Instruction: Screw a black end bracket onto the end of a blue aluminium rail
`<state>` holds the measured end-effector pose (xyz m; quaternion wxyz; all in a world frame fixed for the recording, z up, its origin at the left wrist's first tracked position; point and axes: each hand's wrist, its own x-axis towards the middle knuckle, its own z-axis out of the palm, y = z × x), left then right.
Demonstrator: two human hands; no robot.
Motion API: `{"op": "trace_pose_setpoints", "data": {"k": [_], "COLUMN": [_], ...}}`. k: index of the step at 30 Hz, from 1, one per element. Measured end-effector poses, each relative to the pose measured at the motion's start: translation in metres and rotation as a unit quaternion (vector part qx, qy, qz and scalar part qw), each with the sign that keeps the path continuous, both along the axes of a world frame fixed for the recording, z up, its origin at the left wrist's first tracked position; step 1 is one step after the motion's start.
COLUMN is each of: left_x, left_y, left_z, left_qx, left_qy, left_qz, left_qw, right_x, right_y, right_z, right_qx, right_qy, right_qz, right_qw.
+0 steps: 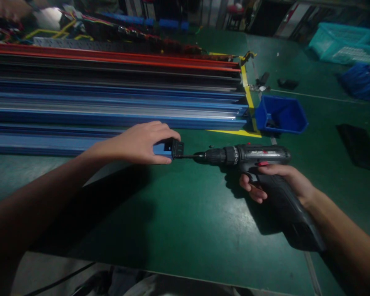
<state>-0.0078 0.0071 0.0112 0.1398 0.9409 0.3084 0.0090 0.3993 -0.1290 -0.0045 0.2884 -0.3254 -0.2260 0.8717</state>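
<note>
My left hand (138,144) is closed around the right end of a blue metal profile (49,142) lying along the table. A black end cap (178,149) sits at that end, between thumb and fingers. In my right hand (283,181) is a black cordless drill (262,154), its grip wrapped by my fingers and its chuck pointing left. The long bit (188,156) reaches to the lower part of the end cap. Whether a screw sits at its tip is hidden. A small dark screw-like piece (211,146) lies just above the chuck.
Several blue, black and red profiles (117,109) lie side by side behind my left hand. A blue bin (282,115) stands beyond the drill. Farther right are a teal basket (345,41) and a flat dark object (359,146). Another person's hand (10,10) shows at top left.
</note>
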Motion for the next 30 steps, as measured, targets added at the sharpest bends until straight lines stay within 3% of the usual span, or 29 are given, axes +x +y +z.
{"op": "trace_pose_setpoints", "data": {"k": [30], "left_x": [-0.0016], "left_y": [0.0006], "left_z": [-0.0011], "left_qx": [0.009], "left_qy": [-0.005], "left_qz": [-0.008], "left_qw": [1.000], "right_x": [0.0014], "right_y": [-0.0010], "right_z": [0.0031], "right_qx": [-0.008], "right_qy": [-0.027], "right_qz": [0.011], "right_qw": [1.000]}}
